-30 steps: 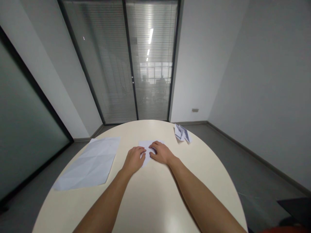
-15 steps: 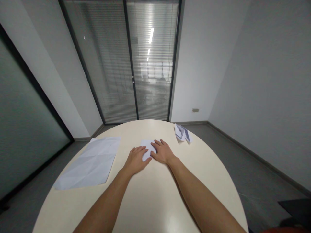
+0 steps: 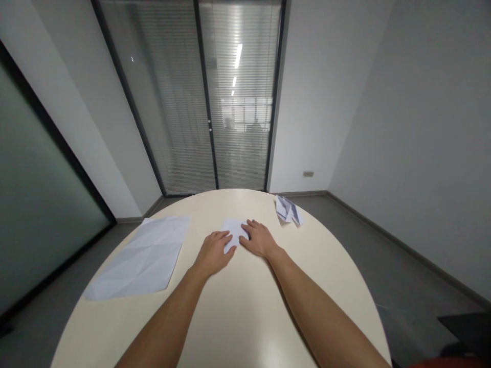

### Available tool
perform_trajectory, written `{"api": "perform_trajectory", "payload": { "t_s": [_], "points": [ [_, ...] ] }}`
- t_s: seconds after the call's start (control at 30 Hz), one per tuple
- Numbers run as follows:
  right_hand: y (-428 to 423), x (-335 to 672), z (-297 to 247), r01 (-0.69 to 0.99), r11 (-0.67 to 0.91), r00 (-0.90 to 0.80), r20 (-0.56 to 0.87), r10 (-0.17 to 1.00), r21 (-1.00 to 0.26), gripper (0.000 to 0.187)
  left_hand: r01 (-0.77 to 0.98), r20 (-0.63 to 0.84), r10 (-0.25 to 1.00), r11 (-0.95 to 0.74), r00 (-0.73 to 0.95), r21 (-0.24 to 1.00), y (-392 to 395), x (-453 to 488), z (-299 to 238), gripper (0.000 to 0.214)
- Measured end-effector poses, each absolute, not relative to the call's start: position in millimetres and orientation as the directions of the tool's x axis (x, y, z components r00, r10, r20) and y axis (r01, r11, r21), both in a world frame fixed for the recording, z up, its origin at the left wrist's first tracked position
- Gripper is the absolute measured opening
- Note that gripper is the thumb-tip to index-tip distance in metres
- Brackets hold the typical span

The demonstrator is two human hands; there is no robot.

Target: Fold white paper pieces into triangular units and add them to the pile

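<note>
Resting outspread, our left hand [image 3: 213,252] and right hand [image 3: 259,240] touch the small paper [image 3: 235,231] from left and right; it lies flat between them on the counter [image 3: 230,312], and we find neither nearer.

A pale worktop [image 3: 238,322] with a curved edge stands before dark-framed glass panels [image 3: 172,102] with horizontal blinds [image 3: 243,166], bright strips of light [image 3: 238,56] showing in the right-hand pane. Plain walls [image 3: 326,76] meet a gray floor [image 3: 370,255], a small plate [image 3: 308,174] set low beside the glass.
</note>
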State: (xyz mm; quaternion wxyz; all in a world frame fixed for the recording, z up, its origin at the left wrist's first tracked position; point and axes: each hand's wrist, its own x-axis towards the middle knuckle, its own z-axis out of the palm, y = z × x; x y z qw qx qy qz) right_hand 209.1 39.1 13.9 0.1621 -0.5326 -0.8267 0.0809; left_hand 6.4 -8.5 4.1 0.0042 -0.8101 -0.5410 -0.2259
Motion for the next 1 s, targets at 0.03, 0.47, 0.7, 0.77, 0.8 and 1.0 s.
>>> {"api": "perform_trajectory", "payload": {
  "t_s": [0.03,0.47,0.7,0.77,0.8,1.0],
  "points": [
    [39.6,209.2,13.4,0.851,0.422,-0.383,0.180,0.906,-0.314,0.061,0.879,0.371,0.875,-0.413,0.311,0.237,-8.4,6.4,4.1,0.039],
    [42.8,213.7,10.5,0.779,0.516,-0.486,0.179,0.856,-0.356,0.059,0.876,0.376,0.882,-0.398,0.283,0.272,-6.8,2.0,3.6,0.040],
    [41.7,213.1,11.6,0.777,0.506,-0.482,0.164,0.861,-0.375,0.064,0.859,0.408,0.874,-0.405,0.263,0.313,-4.3,1.4,-0.5,0.034],
    [42.3,213.1,10.4,0.770,0.509,-0.484,0.169,0.859,-0.386,0.065,0.855,0.421,0.872,-0.404,0.251,0.327,-3.4,1.0,-1.8,0.033],
    [42.7,213.1,9.6,0.766,0.509,-0.483,0.173,0.859,-0.392,0.065,0.855,0.425,0.872,-0.400,0.244,0.330,-3.2,1.1,-2.0,0.032],
    [43.9,212.0,8.2,0.761,0.492,-0.444,0.214,0.870,-0.423,0.046,0.854,0.416,0.889,-0.359,0.191,0.376,-4.4,2.6,4.9,0.032]
  ]
}}
